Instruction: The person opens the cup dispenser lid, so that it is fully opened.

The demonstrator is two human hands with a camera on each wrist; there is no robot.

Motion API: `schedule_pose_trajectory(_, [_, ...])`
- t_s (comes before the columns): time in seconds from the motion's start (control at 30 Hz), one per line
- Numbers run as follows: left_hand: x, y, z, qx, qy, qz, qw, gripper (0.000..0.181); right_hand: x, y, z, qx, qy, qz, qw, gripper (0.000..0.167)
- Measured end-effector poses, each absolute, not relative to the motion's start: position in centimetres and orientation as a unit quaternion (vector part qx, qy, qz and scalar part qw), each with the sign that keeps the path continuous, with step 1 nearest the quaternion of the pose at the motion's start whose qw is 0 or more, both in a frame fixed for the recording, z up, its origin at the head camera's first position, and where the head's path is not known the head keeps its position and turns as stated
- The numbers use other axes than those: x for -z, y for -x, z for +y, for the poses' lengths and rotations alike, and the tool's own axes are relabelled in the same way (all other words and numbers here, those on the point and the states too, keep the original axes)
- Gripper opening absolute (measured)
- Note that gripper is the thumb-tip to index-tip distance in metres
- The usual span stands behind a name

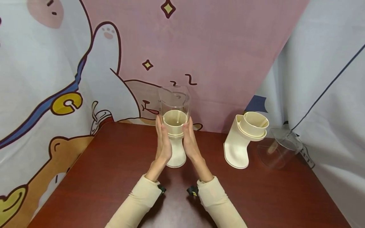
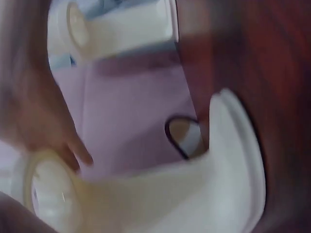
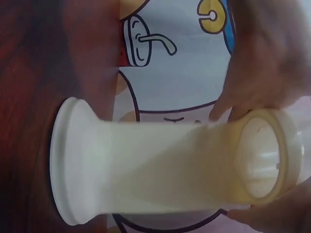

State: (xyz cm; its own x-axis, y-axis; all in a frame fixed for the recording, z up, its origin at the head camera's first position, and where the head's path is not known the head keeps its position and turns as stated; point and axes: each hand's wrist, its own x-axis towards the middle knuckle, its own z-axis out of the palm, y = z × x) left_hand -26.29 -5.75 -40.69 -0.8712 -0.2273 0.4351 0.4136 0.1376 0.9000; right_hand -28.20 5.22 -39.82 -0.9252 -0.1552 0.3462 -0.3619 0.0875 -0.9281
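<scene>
A cream, boot-shaped plastic stand (image 1: 176, 148) with a round cup-like top stands upright on the table. A clear plastic container (image 1: 174, 96) rises around that top. My left hand (image 1: 163, 144) and right hand (image 1: 191, 141) flank the upper part from both sides, fingers straight and palms facing each other. Thumbs are on the near side of the container's lower end. In the right wrist view the stand (image 3: 155, 167) shows its flared foot on the table and fingers at its collar. The left wrist view shows the same stand (image 2: 160, 199), blurred.
To the right stands a second cream stand (image 1: 236, 152) with a round top. Beside it, near the table's right edge, is another clear container (image 1: 280, 150). A printed cloth (image 1: 216, 63) hangs behind the dark red table (image 1: 114, 177).
</scene>
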Motion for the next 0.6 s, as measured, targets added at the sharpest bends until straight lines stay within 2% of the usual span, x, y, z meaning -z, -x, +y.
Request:
schedule_pose_trajectory(0.17, [40.7, 25.6, -4.7, 0.653, 0.039, -0.706, 0.271, 0.095, 39.7, 28.6, 6.0, -0.669, -0.193, -0.71, 0.104, 0.104])
schedule_pose_trajectory(0.33, [39.8, 26.8, -7.7, 0.669, 0.031, -0.689, 0.275, 0.089, 39.5, 26.5, 5.8, -0.664, -0.157, -0.713, 0.16, 0.101])
schedule_pose_trajectory(0.4, [39.3, 28.1, -9.3, 0.681, 0.048, -0.691, 0.24, 0.084, 39.4, 25.4, 5.4, -0.652, -0.147, -0.723, 0.174, 0.098])
schedule_pose_trajectory(0.5, [38.8, 29.9, -10.6, 0.697, 0.092, -0.694, 0.157, 0.081, 39.4, 24.5, 4.5, -0.629, -0.144, -0.743, 0.177, 0.092])
schedule_pose_trajectory(0.6, [38.9, 30.5, -10.8, 0.696, 0.12, -0.7, 0.109, 0.086, 39.6, 24.3, 4.0, -0.612, -0.132, -0.761, 0.171, 0.09])
